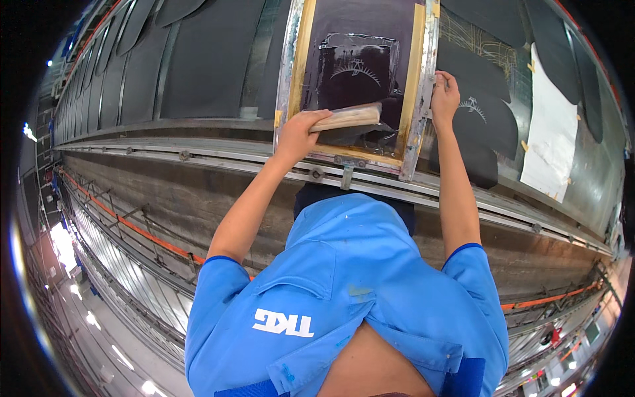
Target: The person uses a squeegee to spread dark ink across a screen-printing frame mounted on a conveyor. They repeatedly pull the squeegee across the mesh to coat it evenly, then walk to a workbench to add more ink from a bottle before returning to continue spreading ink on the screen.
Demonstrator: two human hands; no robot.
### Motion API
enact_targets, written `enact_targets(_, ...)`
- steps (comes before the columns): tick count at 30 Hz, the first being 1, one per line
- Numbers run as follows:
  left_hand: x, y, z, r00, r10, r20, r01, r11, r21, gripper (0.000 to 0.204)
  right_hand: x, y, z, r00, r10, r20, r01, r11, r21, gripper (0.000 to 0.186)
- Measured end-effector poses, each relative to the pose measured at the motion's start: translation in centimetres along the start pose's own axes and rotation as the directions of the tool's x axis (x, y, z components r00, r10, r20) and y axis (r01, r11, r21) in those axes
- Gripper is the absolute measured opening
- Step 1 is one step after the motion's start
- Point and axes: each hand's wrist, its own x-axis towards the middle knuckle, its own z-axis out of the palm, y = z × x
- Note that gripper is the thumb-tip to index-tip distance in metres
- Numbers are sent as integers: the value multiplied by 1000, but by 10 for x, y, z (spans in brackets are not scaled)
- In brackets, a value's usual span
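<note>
In my left hand [301, 137] is a squeegee [354, 118] with a pale wooden handle, held slantwise over the near part of a screen printing frame [280, 99]. The screen's dark mesh [360, 20] carries a pale arc-shaped design [356, 70], with wet-looking dark ink around it. My right hand [446, 99] has its fingers curled at the frame's right rail. Just beyond that hand lies a dark cut sheet [489, 129] bearing a similar white arc print. The squeegee's lower edge is partly hard to make out.
A metal rail [231, 163] runs along the table's near edge, with a bracket [347, 177] below the frame. Several dark cut sheets [205, 73] lie to the left. A white sheet [552, 132] is taped down at the right. An orange rail [152, 235] runs behind me.
</note>
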Motion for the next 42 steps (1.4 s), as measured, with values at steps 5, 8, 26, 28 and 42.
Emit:
enact_targets(5,-16,-30,-15,993,-75,-94,72,997,-34,56,-20,-11,32,997,79,19,-79,996,-44,20)
enact_targets(8,-27,-40,-21,999,25,-42,-18,988,155,60,-21,-13,37,1000,20,-18,-21,995,-97,21)
enact_targets(26,90,-60,0,987,144,66,-154,970,186,40,-9,-85,15,817,-326,476,567,610,-554,46)
enact_targets(28,151,-46,-29,937,-127,325,33,960,278,43,-9,-123,34,714,-301,632,639,648,-414,48)
enact_targets(42,45,-55,15,972,233,31,-232,927,294,41,-136,-70,49,754,-285,592,561,748,-354,47)
